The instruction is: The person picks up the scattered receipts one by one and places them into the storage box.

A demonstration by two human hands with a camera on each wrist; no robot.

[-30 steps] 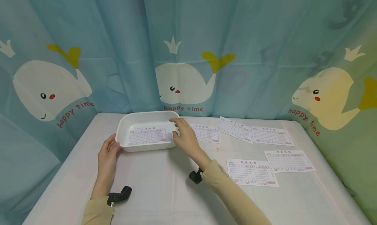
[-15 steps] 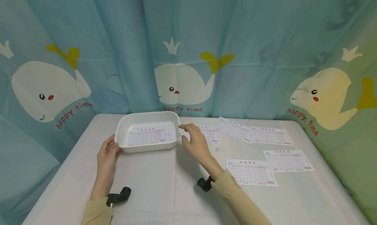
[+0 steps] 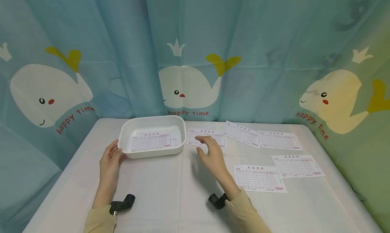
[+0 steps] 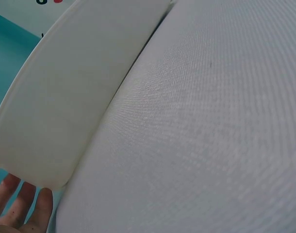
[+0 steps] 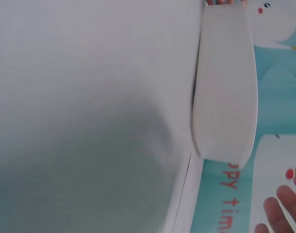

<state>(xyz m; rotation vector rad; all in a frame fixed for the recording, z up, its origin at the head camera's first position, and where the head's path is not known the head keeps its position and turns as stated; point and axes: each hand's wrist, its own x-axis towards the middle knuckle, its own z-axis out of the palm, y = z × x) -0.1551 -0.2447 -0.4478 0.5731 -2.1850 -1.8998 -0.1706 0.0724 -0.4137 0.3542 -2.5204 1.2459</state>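
A white plastic tray (image 3: 152, 155) stands at the back left of the table in the head view. Inside it lie printed paper receipt slips (image 3: 151, 142), one overlapping another. My left hand (image 3: 109, 162) rests against the tray's left front corner; in the left wrist view its fingers (image 4: 42, 208) touch the tray's end wall. My right hand (image 3: 213, 156) is above the table, right of the tray, with nothing between thumb and fingers. Its fingertips overlap a receipt slip (image 3: 219, 136) in the head view. The right wrist view shows its fingers (image 5: 276, 213) spread apart.
More slips lie to the right: a tilted slip (image 3: 240, 134), another slip (image 3: 280, 140) beside it, and nearer, a slip (image 3: 298, 166) and a front slip (image 3: 259, 178) close together. The white-covered table (image 3: 155, 192) meets a whale-print curtain (image 3: 259, 90) at the back.
My right hand has drawn back from over the tray's right end, moving right and towards me, uncovering the slip beside the tray. My left hand and the tray stay in place.
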